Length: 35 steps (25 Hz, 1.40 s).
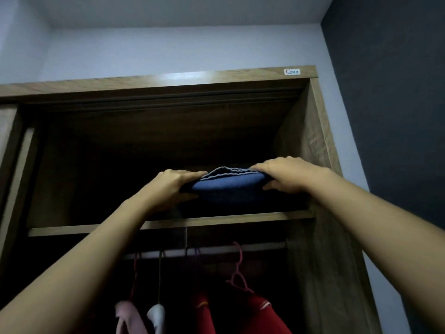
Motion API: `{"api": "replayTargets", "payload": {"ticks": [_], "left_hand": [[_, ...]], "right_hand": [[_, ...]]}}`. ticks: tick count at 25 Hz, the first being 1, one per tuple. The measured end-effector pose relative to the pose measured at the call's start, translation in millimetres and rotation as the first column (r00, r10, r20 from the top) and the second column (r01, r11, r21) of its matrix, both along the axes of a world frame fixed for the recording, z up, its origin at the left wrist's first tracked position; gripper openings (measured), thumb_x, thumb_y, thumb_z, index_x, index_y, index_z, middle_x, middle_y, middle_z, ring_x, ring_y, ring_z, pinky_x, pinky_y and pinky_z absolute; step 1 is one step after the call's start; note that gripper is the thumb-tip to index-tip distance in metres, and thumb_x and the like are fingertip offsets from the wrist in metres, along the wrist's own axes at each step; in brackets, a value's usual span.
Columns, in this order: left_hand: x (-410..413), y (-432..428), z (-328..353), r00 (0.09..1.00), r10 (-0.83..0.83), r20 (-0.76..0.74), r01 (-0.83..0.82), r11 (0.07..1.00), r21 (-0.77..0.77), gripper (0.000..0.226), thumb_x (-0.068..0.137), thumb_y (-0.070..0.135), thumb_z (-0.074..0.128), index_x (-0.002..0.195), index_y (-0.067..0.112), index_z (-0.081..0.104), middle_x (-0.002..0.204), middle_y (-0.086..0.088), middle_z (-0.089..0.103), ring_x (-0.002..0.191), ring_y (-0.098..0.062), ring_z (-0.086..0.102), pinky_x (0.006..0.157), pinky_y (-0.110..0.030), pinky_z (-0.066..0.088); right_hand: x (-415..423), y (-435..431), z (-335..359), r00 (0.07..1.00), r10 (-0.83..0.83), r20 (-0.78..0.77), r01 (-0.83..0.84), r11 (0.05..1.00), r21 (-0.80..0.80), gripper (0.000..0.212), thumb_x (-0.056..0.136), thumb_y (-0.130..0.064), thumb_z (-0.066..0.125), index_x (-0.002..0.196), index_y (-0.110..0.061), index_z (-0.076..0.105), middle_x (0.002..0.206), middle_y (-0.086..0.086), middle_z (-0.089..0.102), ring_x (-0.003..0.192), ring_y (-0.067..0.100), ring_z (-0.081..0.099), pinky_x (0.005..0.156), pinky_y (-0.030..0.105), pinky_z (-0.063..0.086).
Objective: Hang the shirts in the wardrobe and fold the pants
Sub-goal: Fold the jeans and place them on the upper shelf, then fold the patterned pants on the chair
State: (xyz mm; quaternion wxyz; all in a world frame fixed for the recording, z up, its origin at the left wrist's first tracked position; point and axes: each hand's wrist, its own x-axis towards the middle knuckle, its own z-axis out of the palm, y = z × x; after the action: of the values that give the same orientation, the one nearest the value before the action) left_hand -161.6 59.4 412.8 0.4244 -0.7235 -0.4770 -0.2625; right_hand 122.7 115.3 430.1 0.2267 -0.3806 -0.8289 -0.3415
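Note:
Folded blue pants (228,186) are held up inside the wardrobe's dark top compartment, just above its wooden shelf (216,220). My left hand (173,184) grips the bundle's left end, fingers over the top and thumb below. My right hand (286,174) grips the right end the same way. Below the shelf, on the rail (260,247), hang a pink shirt (127,317), a white garment (156,314) and red shirts (262,314) on hangers.
The wardrobe's right side panel (310,145) stands close to my right hand. A sliding door edge (14,165) covers the left. A pink hanger (238,273) hooks over the rail. A dark wall (390,92) is on the right.

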Motion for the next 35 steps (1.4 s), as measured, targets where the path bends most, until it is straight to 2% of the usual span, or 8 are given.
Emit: {"api": "replayTargets", "payload": {"ticks": [5,9,13,18,21,25,31,35], "left_hand": [[2.7,25.7,-20.8,0.997,-0.023,0.068,0.036,0.979,-0.201,0.063,0.085,0.031,0.065,0.14,0.036,0.036,0.137,0.003,0.05,0.119,-0.008,0.049,0.096,-0.021,0.037],[-6.4,20.2,-21.8,0.978,-0.016,0.207,0.097,0.918,-0.385,0.077,0.071,0.082,0.038,0.139,0.045,0.033,0.139,0.007,0.046,0.121,-0.004,0.044,0.097,-0.02,0.033],[-6.7,13.6,-34.4,0.99,0.054,0.128,0.0,0.921,-0.389,0.081,0.078,0.077,0.034,0.147,0.039,0.014,0.154,0.01,0.022,0.136,-0.004,0.024,0.109,-0.022,0.021],[-11.6,-19.0,-48.8,0.825,-0.183,0.534,0.243,0.969,-0.042,0.064,0.092,0.054,0.028,0.144,0.017,0.033,0.151,-0.001,0.032,0.132,0.0,0.025,0.106,-0.012,0.013],[-22.5,-59.7,-96.4,0.946,-0.15,0.288,0.152,0.988,0.015,0.076,0.09,0.066,0.02,0.143,0.013,0.036,0.144,0.005,0.033,0.135,0.003,0.021,0.106,-0.002,0.01],[-60.4,-118.7,-221.1,0.974,0.047,0.221,-0.044,0.999,-0.022,0.064,0.097,0.051,0.024,0.139,0.004,0.04,0.144,-0.003,0.036,0.136,-0.01,0.027,0.113,-0.018,0.015],[-119.6,-259.2,-429.7,0.827,0.473,0.304,-0.297,0.827,-0.478,0.061,0.1,0.044,0.022,0.127,0.0,0.054,0.131,-0.014,0.056,0.123,-0.027,0.052,0.109,-0.023,0.022],[-131.6,-384.8,-546.1,0.648,0.712,0.271,-0.331,0.583,-0.742,0.064,0.1,0.044,0.018,0.122,-0.001,0.059,0.127,-0.016,0.059,0.116,-0.028,0.058,0.102,-0.031,0.038]], "right_hand": [[3.6,28.2,-39.5,0.995,-0.083,-0.06,0.065,0.963,-0.263,0.057,0.097,-0.045,0.033,0.147,-0.034,0.008,0.148,0.005,0.031,0.134,0.027,0.036,0.105,0.044,0.032],[-2.4,22.5,-51.0,0.983,-0.109,-0.149,0.043,0.92,-0.39,0.084,0.078,-0.08,0.021,0.147,-0.035,0.008,0.152,0.005,0.025,0.139,0.026,0.027,0.112,0.045,0.025],[-1.0,12.5,-55.8,0.986,-0.132,-0.101,0.093,0.943,-0.32,0.104,0.066,-0.089,0.019,0.149,-0.028,0.003,0.155,0.006,0.02,0.142,0.024,0.021,0.118,0.043,0.014],[-30.4,-2.5,-84.5,0.958,0.208,-0.198,-0.203,0.978,0.044,0.114,0.061,-0.086,-0.002,0.15,-0.015,0.006,0.158,0.003,0.016,0.145,0.015,0.012,0.118,0.034,0.005],[-68.9,-25.1,-115.0,0.855,0.451,-0.258,-0.446,0.891,0.079,0.096,0.074,-0.076,0.012,0.149,-0.015,0.013,0.157,0.001,0.019,0.145,0.011,0.012,0.117,0.028,0.003],[-148.2,-53.4,-194.3,0.723,0.644,-0.25,-0.66,0.751,0.028,0.072,0.087,-0.056,0.031,0.145,-0.013,0.028,0.152,0.003,0.032,0.143,0.013,0.022,0.115,0.023,0.007],[-257.7,-127.0,-382.0,0.497,0.75,-0.436,-0.867,0.405,-0.291,0.05,0.091,-0.036,0.041,0.134,-0.011,0.048,0.138,0.005,0.05,0.132,0.014,0.039,0.113,0.032,0.027],[-308.0,-227.2,-530.6,0.502,0.753,-0.426,-0.8,0.216,-0.56,0.046,0.092,-0.035,0.042,0.13,-0.012,0.051,0.136,0.004,0.052,0.13,0.014,0.043,0.114,0.028,0.022]]}}
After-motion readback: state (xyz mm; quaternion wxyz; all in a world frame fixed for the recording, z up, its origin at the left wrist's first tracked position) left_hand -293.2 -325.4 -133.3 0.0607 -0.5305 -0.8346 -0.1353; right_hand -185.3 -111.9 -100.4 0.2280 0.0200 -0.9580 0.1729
